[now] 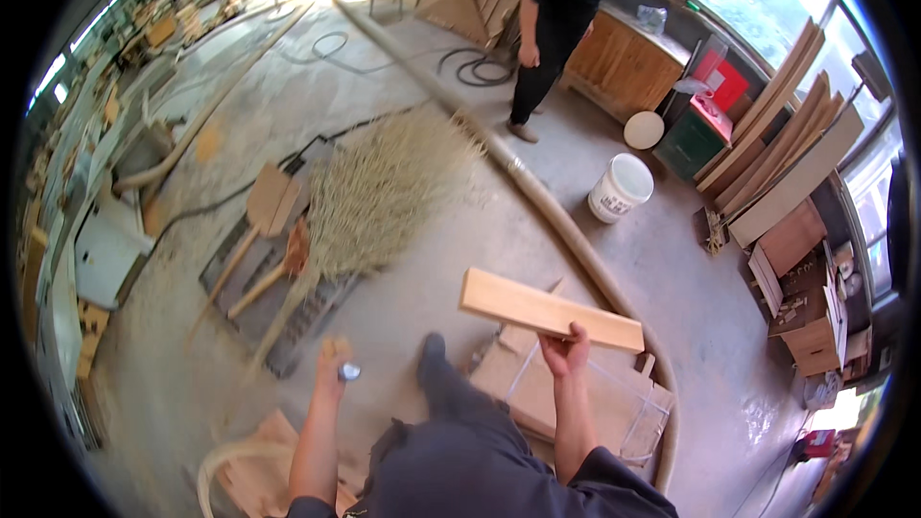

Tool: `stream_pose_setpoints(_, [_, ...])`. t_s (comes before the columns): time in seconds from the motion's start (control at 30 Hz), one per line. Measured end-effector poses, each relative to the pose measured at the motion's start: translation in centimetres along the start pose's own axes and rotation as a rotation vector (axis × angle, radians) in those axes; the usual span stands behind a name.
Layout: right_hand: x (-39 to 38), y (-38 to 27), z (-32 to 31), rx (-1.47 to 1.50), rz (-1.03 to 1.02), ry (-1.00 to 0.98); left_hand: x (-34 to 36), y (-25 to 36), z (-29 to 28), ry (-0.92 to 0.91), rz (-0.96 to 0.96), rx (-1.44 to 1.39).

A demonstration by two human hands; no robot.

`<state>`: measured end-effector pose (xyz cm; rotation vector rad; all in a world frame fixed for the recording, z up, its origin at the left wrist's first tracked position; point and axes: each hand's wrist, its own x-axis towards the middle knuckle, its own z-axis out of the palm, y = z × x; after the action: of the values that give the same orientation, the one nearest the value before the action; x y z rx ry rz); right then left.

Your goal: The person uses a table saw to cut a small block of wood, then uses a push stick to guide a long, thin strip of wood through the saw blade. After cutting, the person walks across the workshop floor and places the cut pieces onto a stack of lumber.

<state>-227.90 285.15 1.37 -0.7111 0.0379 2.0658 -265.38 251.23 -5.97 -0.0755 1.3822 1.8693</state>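
Observation:
My right hand (566,353) grips a pale wooden board (523,302) by its near edge, right of the board's middle, with the thumb on top. The board is held up above a strapped cardboard package (585,393) on the floor. My left hand (329,372) is closed round a small object with a shiny silver end (349,371); blur hides its kind. Ahead of that hand lies a large straw broom (374,192), its handle pointing back toward me. Beside the broom are a wooden-bladed shovel (271,200) and a reddish-brown shovel (295,247).
A thick hose (547,206) runs across the floor and round the package. A white bucket (622,188) stands beyond it, near a person (556,29) in black. Tall boards (806,153) lean at the right. Wood pieces (278,436) lie beside my left forearm.

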Motion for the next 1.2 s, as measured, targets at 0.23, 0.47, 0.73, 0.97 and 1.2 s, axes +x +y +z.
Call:
stream_pose_setpoints(0.23, [16.1,1.4,10.1,0.110,-0.024,0.152,14.1,1.1,2.6,0.074,-0.287,-0.152])
stream_pose_setpoints(0.47, [36.3,3.4,23.0,0.079,0.001,0.199,30.7,6.1,14.1,0.076,-0.279,-0.177])
stream_pose_setpoints(0.73, [59.2,0.0,31.9,0.052,0.054,0.264,52.3,19.0,40.9,-0.151,0.155,0.087])
stream_pose_setpoints(0.97, [76.4,-2.0,37.0,-0.030,0.209,0.331,71.3,31.6,60.7,-0.280,0.586,0.382])
stream_pose_setpoints(1.2, [93.9,-3.4,39.1,-0.016,0.299,0.343,86.1,37.7,76.5,-0.245,0.466,0.532])
